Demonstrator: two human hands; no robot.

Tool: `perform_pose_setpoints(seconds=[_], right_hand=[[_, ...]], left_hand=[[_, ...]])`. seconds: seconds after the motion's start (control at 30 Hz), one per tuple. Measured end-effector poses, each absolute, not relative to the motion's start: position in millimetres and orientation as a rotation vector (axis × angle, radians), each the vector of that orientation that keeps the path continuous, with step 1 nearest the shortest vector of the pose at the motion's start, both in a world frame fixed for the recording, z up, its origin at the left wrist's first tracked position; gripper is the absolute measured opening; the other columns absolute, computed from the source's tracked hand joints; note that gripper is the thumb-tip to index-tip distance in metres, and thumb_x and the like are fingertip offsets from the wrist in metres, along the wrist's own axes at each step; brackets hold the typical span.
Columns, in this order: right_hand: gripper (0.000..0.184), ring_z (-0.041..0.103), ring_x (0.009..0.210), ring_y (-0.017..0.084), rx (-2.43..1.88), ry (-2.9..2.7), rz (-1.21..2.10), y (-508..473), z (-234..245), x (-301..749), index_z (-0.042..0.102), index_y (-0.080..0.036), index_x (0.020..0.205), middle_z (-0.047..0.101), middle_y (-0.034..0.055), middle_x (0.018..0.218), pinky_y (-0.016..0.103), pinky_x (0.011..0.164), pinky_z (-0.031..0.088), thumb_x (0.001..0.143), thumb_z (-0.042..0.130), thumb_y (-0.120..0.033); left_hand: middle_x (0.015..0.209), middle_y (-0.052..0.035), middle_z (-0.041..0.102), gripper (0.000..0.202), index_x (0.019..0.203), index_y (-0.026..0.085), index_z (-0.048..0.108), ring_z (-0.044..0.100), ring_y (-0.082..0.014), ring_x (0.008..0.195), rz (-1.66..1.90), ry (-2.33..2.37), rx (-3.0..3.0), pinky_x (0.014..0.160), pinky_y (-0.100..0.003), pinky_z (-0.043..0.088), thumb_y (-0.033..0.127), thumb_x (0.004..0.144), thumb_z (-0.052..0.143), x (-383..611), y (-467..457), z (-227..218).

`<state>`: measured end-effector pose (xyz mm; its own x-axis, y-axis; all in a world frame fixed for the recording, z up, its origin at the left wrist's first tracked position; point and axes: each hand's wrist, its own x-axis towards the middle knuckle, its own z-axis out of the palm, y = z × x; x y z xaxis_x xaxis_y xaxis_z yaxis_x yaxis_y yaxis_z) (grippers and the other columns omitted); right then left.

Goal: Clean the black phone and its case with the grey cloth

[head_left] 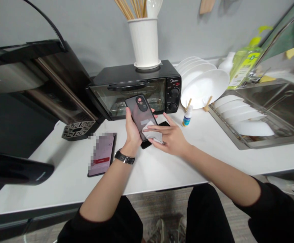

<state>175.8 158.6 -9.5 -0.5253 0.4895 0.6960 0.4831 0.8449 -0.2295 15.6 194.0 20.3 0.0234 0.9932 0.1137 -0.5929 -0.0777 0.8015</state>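
A black phone [139, 114] is held up above the worktop [162, 172] by the left grip [133, 130]. That grip is closed around the phone's side, and the phone's back, with its round camera bump, is turned up. A white cloth [152, 133] is pressed onto the low end of the phone by the right grip [168, 135], which is partly open with the cloth pinched under it. A second black phone [146, 145] lies on the worktop under the hands. A third phone [102, 153] lies just to the left, and its screen is lit and partly blurred. A black watch [124, 157] is worn on the left wrist. A small bottle [187, 116] stands near the right grip. Behind the hands, a black toaster oven [136, 87] is seen, and white plates [205, 86] are stood up beside it.
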Motion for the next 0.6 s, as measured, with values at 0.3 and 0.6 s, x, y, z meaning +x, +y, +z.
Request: perform_pose_setpoints(seconds=[0.3, 0.6], right_hand=[[0.061, 0.044, 0.153, 0.033, -0.997, -2.275, -0.138, 162.1, -16.7, 172.6, 0.079, -0.014, 0.080, 0.047, 0.0238, 0.159, 0.064, 0.133, 0.015, 0.105, 0.043, -0.057], [0.069, 0.020, 0.163, 0.033, -1.111, -2.169, 0.024, 168.3, -21.4, 177.5, 0.067, -0.010, 0.127, 0.038, 0.0236, 0.166, 0.066, 0.132, 0.015, 0.102, 0.038, -0.067]], left_hand=[[0.114, -0.0079, 0.081, 0.063, 0.122, 0.022, 0.074, 0.070, -0.0294, 0.125, 1.322, 0.629, 0.757, 0.110, -0.044, 0.054, 0.066, 0.105, 0.033, 32.6, 195.6, 6.3], [0.129, -0.0060, 0.077, 0.051, 0.138, 0.020, 0.068, 0.064, -0.0253, 0.134, 1.070, 0.688, 0.784, 0.124, -0.036, 0.037, 0.051, 0.109, 0.040, 42.8, 183.3, 1.8]])
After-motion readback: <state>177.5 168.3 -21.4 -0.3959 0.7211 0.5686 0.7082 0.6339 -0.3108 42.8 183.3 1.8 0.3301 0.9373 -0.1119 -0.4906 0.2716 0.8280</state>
